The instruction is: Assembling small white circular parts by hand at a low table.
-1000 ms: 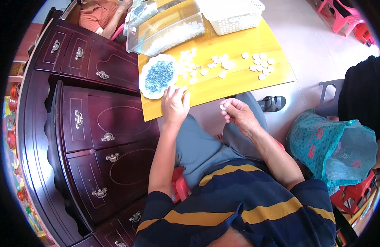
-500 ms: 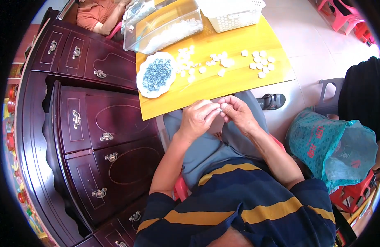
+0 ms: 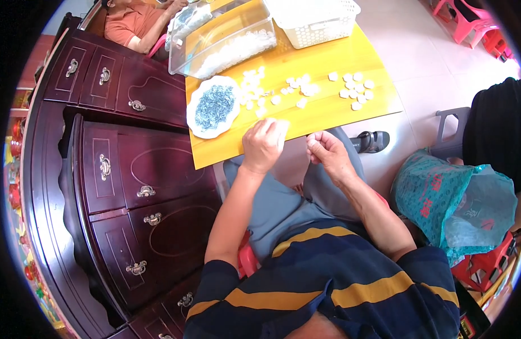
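My left hand (image 3: 265, 144) hangs over the front edge of the yellow table (image 3: 351, 104), its fingers curled together. Whatever they hold, if anything, is hidden. Lower and to the right, above my knee, my right hand (image 3: 328, 153) is closed in a pinch of thumb and forefinger; the thing between them is too small to name. Beyond my left hand several small white pieces (image 3: 276, 100) lie scattered on the tabletop. A white scalloped dish (image 3: 233, 120) at the table's left side holds a heap of small dark grey-blue slivers (image 3: 214, 107).
A clear plastic bin (image 3: 184, 66) with white pieces and a white perforated basket (image 3: 322, 35) stand at the table's far side. Dark wooden drawers (image 3: 119, 169) border the left. To the right sits a teal plastic bag (image 3: 418, 183). Another person (image 3: 133, 25) sits at the far left.
My two hands, which met over my lap, are now apart. The left moved up and slightly left to the table edge; the right stayed nearly in place.
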`<move>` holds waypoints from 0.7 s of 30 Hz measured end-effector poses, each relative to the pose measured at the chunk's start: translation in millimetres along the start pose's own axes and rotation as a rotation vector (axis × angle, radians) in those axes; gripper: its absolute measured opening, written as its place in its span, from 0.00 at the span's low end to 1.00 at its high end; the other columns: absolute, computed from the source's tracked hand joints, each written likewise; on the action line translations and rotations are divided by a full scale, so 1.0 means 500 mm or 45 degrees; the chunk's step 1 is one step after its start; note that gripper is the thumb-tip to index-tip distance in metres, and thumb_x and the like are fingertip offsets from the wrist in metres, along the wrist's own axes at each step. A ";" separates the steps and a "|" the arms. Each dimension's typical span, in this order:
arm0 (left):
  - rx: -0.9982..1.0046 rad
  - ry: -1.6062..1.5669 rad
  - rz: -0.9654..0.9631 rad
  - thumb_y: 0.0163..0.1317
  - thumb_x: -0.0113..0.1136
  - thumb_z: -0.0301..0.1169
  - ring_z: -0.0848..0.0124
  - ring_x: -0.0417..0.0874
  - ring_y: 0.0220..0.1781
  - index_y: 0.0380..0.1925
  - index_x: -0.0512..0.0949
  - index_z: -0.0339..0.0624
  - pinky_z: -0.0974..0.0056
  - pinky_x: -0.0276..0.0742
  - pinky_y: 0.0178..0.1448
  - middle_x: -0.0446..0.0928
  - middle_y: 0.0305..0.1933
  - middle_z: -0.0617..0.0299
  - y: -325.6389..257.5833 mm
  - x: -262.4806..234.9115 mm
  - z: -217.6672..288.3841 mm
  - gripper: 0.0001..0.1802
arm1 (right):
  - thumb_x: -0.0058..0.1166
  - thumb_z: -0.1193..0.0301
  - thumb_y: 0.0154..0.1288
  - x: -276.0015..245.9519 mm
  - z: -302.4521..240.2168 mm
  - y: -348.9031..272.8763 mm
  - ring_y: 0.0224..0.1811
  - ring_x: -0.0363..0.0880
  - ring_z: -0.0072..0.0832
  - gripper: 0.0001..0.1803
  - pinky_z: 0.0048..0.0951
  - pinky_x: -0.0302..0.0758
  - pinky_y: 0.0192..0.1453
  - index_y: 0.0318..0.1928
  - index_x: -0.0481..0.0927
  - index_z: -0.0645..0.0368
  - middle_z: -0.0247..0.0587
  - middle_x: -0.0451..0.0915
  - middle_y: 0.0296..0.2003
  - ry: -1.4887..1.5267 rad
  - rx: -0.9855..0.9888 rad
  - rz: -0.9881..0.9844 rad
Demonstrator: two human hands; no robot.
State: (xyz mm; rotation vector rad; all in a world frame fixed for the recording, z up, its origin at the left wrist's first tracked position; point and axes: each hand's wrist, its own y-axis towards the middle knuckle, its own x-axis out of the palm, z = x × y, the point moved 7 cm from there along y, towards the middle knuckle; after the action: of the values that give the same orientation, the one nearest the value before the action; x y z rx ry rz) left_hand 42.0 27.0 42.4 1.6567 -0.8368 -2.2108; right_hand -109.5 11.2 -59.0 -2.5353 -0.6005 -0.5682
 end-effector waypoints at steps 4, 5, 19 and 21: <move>-0.033 -0.024 -0.077 0.60 0.65 0.28 0.57 0.83 0.35 0.34 0.83 0.45 0.55 0.80 0.38 0.80 0.32 0.59 0.032 0.021 -0.006 0.03 | 0.52 0.72 0.78 -0.003 -0.002 0.001 0.30 0.72 0.16 0.04 0.19 0.71 0.36 0.45 0.78 0.59 0.28 0.75 0.31 -0.042 -0.041 -0.007; -0.031 -0.027 -0.076 0.60 0.65 0.28 0.57 0.83 0.35 0.34 0.83 0.45 0.55 0.80 0.38 0.80 0.32 0.59 0.040 0.024 -0.003 0.03 | 0.51 0.73 0.78 -0.002 -0.002 0.001 0.31 0.72 0.16 0.04 0.19 0.71 0.37 0.46 0.78 0.60 0.28 0.75 0.31 -0.056 -0.062 -0.015; -0.142 -0.195 -0.099 0.64 0.62 0.32 0.51 0.82 0.40 0.31 0.82 0.42 0.50 0.79 0.46 0.81 0.35 0.54 0.105 0.080 0.005 0.06 | 0.51 0.74 0.78 -0.013 -0.010 0.004 0.31 0.73 0.15 0.05 0.19 0.72 0.38 0.47 0.79 0.60 0.27 0.76 0.32 -0.053 -0.086 0.039; -0.138 -0.191 -0.115 0.64 0.61 0.32 0.51 0.82 0.40 0.31 0.82 0.42 0.49 0.78 0.46 0.81 0.35 0.54 0.105 0.085 0.002 0.06 | 0.51 0.73 0.78 -0.015 -0.015 0.003 0.31 0.73 0.15 0.06 0.19 0.71 0.38 0.47 0.79 0.60 0.27 0.76 0.32 -0.052 -0.110 0.035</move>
State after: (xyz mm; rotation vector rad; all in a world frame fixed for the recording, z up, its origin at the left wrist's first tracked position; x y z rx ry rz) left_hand 20.4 -37.0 39.4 1.5223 -0.6760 -2.4204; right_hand -117.0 3.8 -57.0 -2.6377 -0.5662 -0.5444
